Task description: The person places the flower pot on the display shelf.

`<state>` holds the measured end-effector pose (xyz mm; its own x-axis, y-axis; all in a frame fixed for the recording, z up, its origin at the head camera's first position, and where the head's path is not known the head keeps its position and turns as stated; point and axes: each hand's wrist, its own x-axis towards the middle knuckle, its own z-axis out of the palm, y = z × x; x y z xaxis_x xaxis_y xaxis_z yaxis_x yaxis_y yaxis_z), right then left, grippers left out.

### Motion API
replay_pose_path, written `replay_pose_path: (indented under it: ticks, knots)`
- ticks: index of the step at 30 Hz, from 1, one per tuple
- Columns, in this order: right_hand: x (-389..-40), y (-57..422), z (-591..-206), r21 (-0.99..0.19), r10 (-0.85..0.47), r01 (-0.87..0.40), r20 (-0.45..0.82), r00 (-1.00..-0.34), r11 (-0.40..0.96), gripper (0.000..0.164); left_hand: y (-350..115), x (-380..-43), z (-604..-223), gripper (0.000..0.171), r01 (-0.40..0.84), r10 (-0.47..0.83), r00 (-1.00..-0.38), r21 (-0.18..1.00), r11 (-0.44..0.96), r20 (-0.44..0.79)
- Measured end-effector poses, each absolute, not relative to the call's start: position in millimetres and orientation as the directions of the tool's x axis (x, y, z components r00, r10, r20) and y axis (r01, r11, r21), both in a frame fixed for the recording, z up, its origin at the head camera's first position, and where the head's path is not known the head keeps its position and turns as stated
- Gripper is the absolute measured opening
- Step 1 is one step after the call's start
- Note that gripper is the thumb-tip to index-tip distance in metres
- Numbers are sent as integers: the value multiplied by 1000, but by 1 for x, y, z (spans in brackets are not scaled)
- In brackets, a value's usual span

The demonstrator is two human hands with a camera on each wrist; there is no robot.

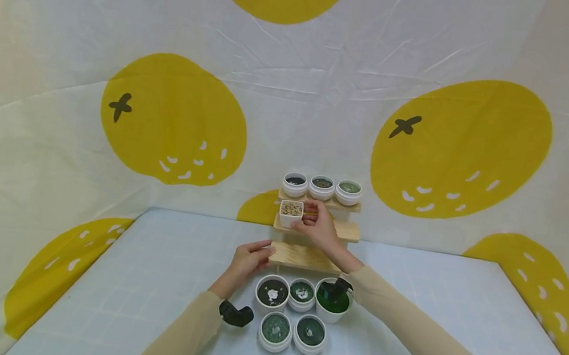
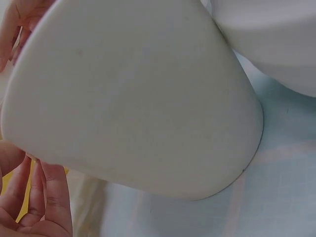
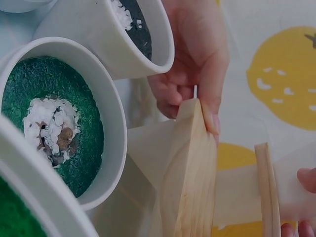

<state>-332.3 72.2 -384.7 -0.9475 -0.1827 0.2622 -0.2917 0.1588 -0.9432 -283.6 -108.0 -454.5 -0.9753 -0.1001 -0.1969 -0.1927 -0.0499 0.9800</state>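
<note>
My right hand (image 1: 318, 224) pinches a small white square pot (image 1: 290, 218) filled with pale tan bits, at the left of the middle step of a wooden tiered stand (image 1: 302, 255). Thumb and fingers lie at the pot's right side. My left hand (image 1: 248, 260) grips the left end of the stand's lowest board; the right wrist view shows its thumb along the board (image 3: 190, 173) and the other fingers curled beneath. Three round white pots (image 1: 322, 188) with dark and green fillings stand in a row on the top step.
Before the stand, several white pots with dark or green fillings stand on the pale blue checked tabletop (image 1: 161, 280), close under both forearms. One white pot (image 2: 133, 98) fills most of the left wrist view. Behind hangs a white curtain (image 1: 312, 106) with big yellow fruit prints.
</note>
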Motion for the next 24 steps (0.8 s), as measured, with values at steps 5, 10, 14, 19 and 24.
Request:
replay_pose_path:
  ticks: [5, 10, 14, 19, 24]
  knots:
    - [-317, 70, -369, -947, -185, -283, 254, -949, 154, 63, -108, -284, -455, 41, -198, -104, -974, 979, -57, -203]
    - [-305, 68, -357, -942, -184, -291, 261, -948, 166, 61, -107, -283, -453, 40, -194, -116, -973, 980, -52, -199]
    - [-317, 70, -372, -939, -155, -291, 264, -952, 184, 61, -106, -283, -452, 38, -189, -125, -973, 980, -68, -196]
    - [-321, 77, -381, -936, -130, -287, 265, -956, 203, 62, -106, -282, -452, 39, -185, -119, -974, 979, -80, -194]
    - [-310, 84, -378, -912, -136, -338, 314, -940, 234, 61, -106, -282, -451, 40, -185, -116, -974, 980, -74, -193]
